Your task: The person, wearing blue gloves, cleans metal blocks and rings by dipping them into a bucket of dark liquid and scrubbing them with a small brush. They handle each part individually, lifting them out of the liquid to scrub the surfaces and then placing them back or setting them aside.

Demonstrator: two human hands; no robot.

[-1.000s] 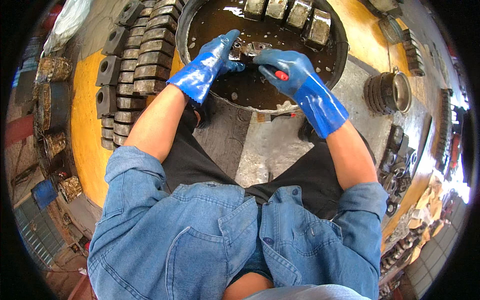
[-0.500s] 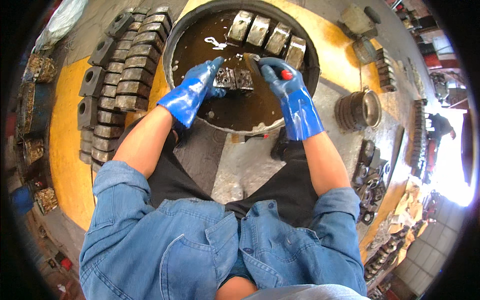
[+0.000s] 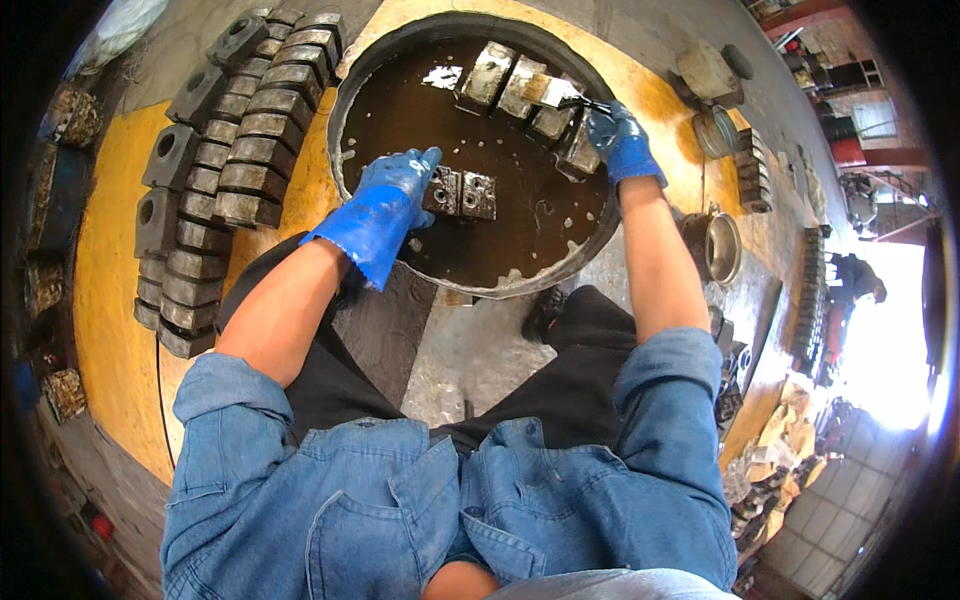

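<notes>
A wide round pan point(image 3: 337, 130) of dark brown liquid lies in front of me. My left hand point(image 3: 393, 185), in a blue rubber glove, grips the left end of a metal block point(image 3: 478, 195) with drilled holes, its face wet and dark. My right hand point(image 3: 622, 138), gloved alike, is closed round a paintbrush point(image 3: 548, 91), mostly hiding the handle. The pale bristles lie over a row of metal blocks point(image 3: 488, 75) at the pan's far right side. Where the liquid covers the held block's underside, I cannot see it.
Left of the pan stand long rows of metal blocks point(image 3: 262, 150), with larger holed blocks point(image 3: 165, 157) beside them. To the right are a metal ring point(image 3: 722, 247), a round tin point(image 3: 715, 133) and a short block row point(image 3: 752, 170). Another person point(image 3: 855, 278) is far off at right.
My right hand has moved the brush away from the held block, right and farther out, to the block row. My left hand stays at the held block. The view has shifted slightly.
</notes>
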